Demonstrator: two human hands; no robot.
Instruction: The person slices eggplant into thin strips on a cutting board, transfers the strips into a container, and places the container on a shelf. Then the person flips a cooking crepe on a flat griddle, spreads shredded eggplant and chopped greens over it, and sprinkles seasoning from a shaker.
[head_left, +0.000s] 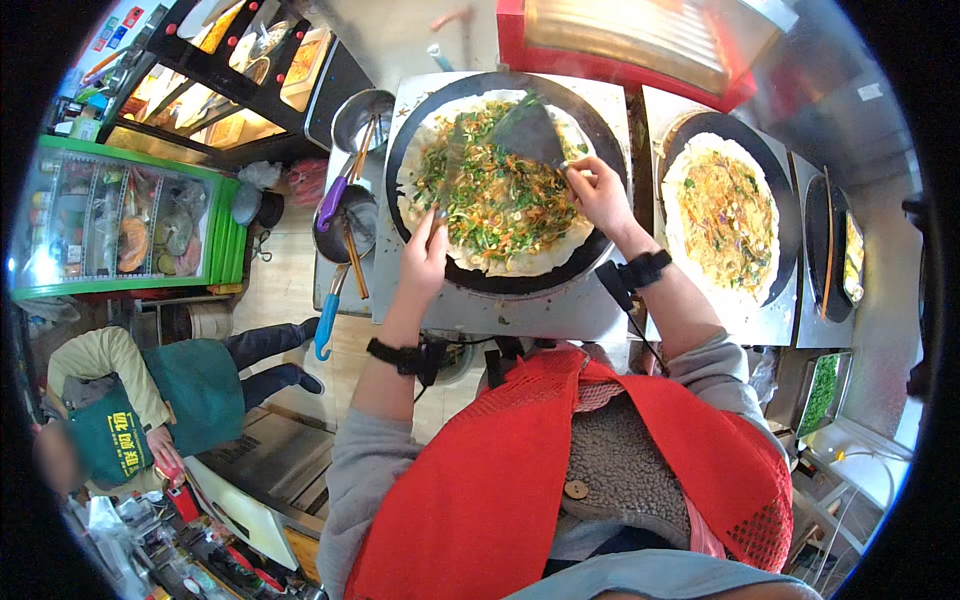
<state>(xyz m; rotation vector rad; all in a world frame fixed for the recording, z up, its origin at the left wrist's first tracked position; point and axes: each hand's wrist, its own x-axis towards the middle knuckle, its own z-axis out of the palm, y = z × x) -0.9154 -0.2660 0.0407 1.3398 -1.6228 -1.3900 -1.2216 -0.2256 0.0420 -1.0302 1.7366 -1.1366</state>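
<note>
On a large round black griddle (525, 286) lies a wide thin pancake (420, 176) covered with chopped greens, shredded carrot and other vegetables (495, 217). My right hand (598, 196) grips the handle of a broad metal scraper (527, 129), whose blade is over the upper right of the filling. At the lower left of the pancake, my left hand (425, 251) is closed around the short handle of a second tool; its blade, blurred, reaches up over the vegetables. A second topped pancake (721, 217) lies on the griddle to the right.
Left of the griddle are two metal pans (364, 112) with chopsticks and a purple-handled utensil (331, 204). A red-framed warmer (739, 94) stands behind. Far right, a dark griddle (817, 247) holds a long stick. A person in a green apron (196, 386) is at the left, near a green-framed display case (225, 225).
</note>
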